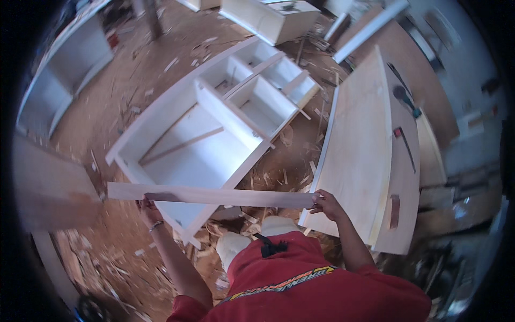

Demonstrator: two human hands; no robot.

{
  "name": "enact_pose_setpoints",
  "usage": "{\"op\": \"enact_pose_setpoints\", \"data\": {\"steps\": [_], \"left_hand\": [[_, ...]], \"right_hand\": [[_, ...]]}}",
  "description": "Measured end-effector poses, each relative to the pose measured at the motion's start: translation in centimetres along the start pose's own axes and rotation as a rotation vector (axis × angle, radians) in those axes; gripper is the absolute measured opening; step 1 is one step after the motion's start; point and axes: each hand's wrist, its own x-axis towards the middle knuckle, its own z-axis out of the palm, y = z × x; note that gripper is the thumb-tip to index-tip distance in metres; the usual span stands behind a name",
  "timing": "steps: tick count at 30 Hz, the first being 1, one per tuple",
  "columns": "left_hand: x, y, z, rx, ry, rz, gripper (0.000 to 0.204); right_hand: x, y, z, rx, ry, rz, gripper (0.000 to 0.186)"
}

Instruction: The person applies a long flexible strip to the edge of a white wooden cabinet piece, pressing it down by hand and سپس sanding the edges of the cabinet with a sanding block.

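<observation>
A long, flat wooden strip (230, 197) spans the space in front of me, held level between both hands. My left hand (148, 210) grips it from below, some way in from its left end, with a bracelet on that wrist. At the right end, my right hand (325, 205) has its fingers closed around the strip. Below and beyond it lies a white-lined wooden cabinet frame (206, 100) with several compartments. The strip hides part of the frame's near end. A thin loose strip (182, 146) rests diagonally inside the largest compartment.
On the right stands a pale wooden panel unit (357, 145) with a power tool (405, 99), a dark hand tool (405, 147) and a small brown block (395, 212) on it. Another white cabinet (70, 75) is at left. Wood scraps litter the brown floor (134, 80).
</observation>
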Motion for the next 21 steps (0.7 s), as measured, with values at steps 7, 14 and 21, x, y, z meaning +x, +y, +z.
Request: {"op": "enact_pose_setpoints", "data": {"steps": [7,14,21], "left_hand": [[-7.7,-11.6,28.5,0.025,-0.338,-0.085,0.039],[-27.1,-18.5,61.9,-0.029,-0.902,-0.272,0.055],[-41.5,-27.1,71.8,0.597,-1.706,-0.006,0.064]], "right_hand": [[-7.5,-2.5,-12.4,0.146,0.469,-0.424,0.026],[-17.2,-0.8,-29.1,0.404,0.881,-0.640,0.030],[-23.4,4.9,-35.3,0.773,1.149,-0.536,0.031]]}}
